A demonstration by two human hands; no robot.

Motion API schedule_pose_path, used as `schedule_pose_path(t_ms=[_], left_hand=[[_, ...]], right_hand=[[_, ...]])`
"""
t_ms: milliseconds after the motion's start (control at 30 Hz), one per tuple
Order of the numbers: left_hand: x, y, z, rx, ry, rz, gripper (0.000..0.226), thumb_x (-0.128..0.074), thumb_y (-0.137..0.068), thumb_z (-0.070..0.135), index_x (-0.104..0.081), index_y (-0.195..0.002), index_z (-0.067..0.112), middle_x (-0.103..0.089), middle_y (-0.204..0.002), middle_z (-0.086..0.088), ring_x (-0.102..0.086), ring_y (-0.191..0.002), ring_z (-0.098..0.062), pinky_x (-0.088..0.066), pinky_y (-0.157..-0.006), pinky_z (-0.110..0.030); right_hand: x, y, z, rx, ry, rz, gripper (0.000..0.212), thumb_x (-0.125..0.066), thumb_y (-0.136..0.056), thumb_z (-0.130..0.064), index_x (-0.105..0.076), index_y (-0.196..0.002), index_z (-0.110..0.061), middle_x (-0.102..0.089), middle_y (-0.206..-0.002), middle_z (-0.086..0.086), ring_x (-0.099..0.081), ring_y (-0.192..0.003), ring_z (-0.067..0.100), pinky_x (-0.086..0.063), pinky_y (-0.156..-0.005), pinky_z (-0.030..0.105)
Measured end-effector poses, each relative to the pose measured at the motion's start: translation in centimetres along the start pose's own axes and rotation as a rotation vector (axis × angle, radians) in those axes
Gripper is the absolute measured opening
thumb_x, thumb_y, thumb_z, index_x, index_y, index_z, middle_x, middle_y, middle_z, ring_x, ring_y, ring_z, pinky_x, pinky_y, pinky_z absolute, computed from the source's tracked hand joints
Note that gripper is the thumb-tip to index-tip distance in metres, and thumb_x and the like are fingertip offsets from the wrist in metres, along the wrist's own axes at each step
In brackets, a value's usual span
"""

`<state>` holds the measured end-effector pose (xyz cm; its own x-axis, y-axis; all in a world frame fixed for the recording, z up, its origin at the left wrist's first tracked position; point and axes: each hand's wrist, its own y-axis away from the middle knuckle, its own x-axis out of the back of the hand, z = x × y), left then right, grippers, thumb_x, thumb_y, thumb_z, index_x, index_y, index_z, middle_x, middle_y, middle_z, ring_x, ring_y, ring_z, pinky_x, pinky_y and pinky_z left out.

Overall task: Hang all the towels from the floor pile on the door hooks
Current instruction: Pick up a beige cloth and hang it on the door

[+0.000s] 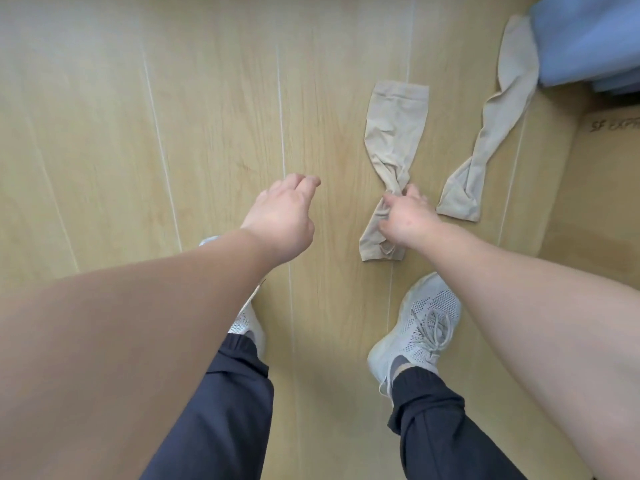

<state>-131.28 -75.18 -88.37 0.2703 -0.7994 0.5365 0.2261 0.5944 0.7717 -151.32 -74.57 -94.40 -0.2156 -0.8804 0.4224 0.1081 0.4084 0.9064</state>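
Observation:
Two beige towels lie on the wooden floor in front of my feet. The nearer towel (394, 133) is twisted at its middle, and my right hand (407, 220) pinches it at that twist, with its lower end bunched under my fingers. The second towel (498, 126) stretches diagonally to the right of it, its far end touching blue fabric. My left hand (284, 216) hovers over bare floor left of the towels, fingers loosely curled, holding nothing. No door hooks are in view.
A blue fabric mass (588, 39) fills the top right corner. A cardboard box (613, 140) with printed letters stands at the right edge. My two white sneakers (419, 327) stand just behind the towels. Bare wooden floor (138, 133) spreads to the left.

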Motion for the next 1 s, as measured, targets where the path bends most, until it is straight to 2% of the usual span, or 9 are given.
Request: schedule_pose_path(t_ms=[200, 333, 433, 533, 667, 800, 867, 933, 1000], left_hand=[[0.4, 0.8, -1.3, -0.002, -0.005, -0.021, 0.061, -0.041, -0.088, 0.006, -0.028, -0.146, 0.017, -0.034, -0.144, -0.002, -0.032, -0.133, -0.024, -0.026, -0.11, -0.034], [3.1, 2.1, -0.7, -0.024, 0.01, 0.016, 0.059, -0.04, -0.089, 0.005, -0.03, -0.145, 0.016, -0.037, -0.143, -0.002, -0.032, -0.132, -0.024, -0.028, -0.107, -0.033], [6.3, 4.8, 0.5, -0.032, 0.016, 0.029, 0.057, -0.041, -0.089, 0.006, -0.031, -0.144, 0.016, -0.039, -0.141, -0.004, -0.034, -0.131, -0.025, -0.029, -0.106, -0.034], [10.7, 8.4, 2.6, -0.07, 0.048, 0.048, 0.055, -0.044, -0.091, 0.012, -0.032, -0.144, 0.016, -0.04, -0.141, -0.004, -0.033, -0.133, -0.023, -0.027, -0.109, -0.034], [18.5, 14.1, 6.2, -0.151, 0.081, 0.097, 0.055, -0.05, -0.09, 0.018, -0.035, -0.143, 0.018, -0.045, -0.137, -0.003, -0.035, -0.132, -0.021, -0.029, -0.11, -0.034], [26.8, 21.6, 9.1, -0.218, 0.108, 0.132, 0.064, -0.061, -0.085, 0.02, -0.035, -0.144, 0.02, -0.042, -0.145, 0.0, -0.032, -0.137, -0.017, -0.026, -0.112, -0.029], [30.4, 25.6, 10.5, -0.249, 0.139, 0.181, 0.074, -0.066, -0.081, 0.021, -0.032, -0.146, 0.021, -0.039, -0.147, 0.002, -0.032, -0.137, -0.016, -0.024, -0.112, -0.026], [34.2, 29.9, 12.1, -0.29, 0.185, 0.275, 0.079, -0.07, -0.076, 0.021, -0.032, -0.146, 0.022, -0.042, -0.145, 0.003, -0.034, -0.135, -0.014, -0.026, -0.111, -0.024], [38.4, 34.1, 13.9, -0.328, 0.221, 0.419, 0.069, -0.07, -0.072, 0.017, -0.045, -0.135, 0.022, -0.054, -0.133, 0.004, -0.044, -0.123, -0.009, -0.035, -0.104, -0.023]], right_hand=[[-0.4, 0.0, 0.3, 0.054, -0.017, 0.073, 0.046, -0.049, -0.092, -0.016, -0.044, -0.136, -0.007, -0.037, -0.138, 0.005, -0.04, -0.121, 0.027, -0.039, -0.096, 0.036], [1.6, 3.3, -0.4, 0.171, -0.154, 0.156, 0.027, -0.051, -0.095, -0.019, -0.064, -0.112, -0.003, -0.051, -0.128, 0.007, -0.05, -0.116, 0.028, -0.04, -0.094, 0.03], [4.8, 8.6, -1.5, 0.247, -0.328, 0.259, 0.019, -0.056, -0.094, -0.014, -0.071, -0.093, -0.003, -0.064, -0.108, 0.007, -0.058, -0.099, 0.023, -0.038, -0.078, 0.022], [9.4, 14.8, -2.7, 0.279, -0.439, 0.323, 0.006, -0.061, -0.087, -0.007, -0.065, -0.084, -0.01, -0.061, -0.09, 0.004, -0.054, -0.082, 0.019, -0.03, -0.065, 0.02], [16.5, 23.7, -5.0, 0.392, -0.469, 0.323, 0.022, -0.054, -0.081, 0.002, -0.052, -0.075, -0.019, -0.051, -0.082, -0.003, -0.048, -0.073, 0.015, -0.031, -0.057, 0.017], [23.8, 33.7, -7.9, 0.569, -0.477, 0.315, 0.028, -0.05, -0.079, 0.008, -0.053, -0.07, -0.019, -0.043, -0.074, -0.01, -0.045, -0.065, 0.001, -0.035, -0.06, 0.012], [27.4, 38.8, -9.2, 0.682, -0.475, 0.335, 0.026, -0.05, -0.077, 0.009, -0.054, -0.07, -0.016, -0.045, -0.075, -0.009, -0.049, -0.065, 0.0, -0.038, -0.061, 0.009], [30.9, 43.9, -10.5, 0.818, -0.461, 0.342, 0.027, -0.048, -0.074, 0.01, -0.053, -0.069, -0.016, -0.051, -0.078, -0.003, -0.058, -0.065, 0.012, -0.046, -0.062, 0.017], [34.8, 49.1, -11.5, 0.944, -0.417, 0.359, 0.034, -0.047, -0.073, 0.01, -0.048, -0.067, -0.024, -0.053, -0.08, 0.0, -0.063, -0.065, 0.02, -0.051, -0.063, 0.029]])
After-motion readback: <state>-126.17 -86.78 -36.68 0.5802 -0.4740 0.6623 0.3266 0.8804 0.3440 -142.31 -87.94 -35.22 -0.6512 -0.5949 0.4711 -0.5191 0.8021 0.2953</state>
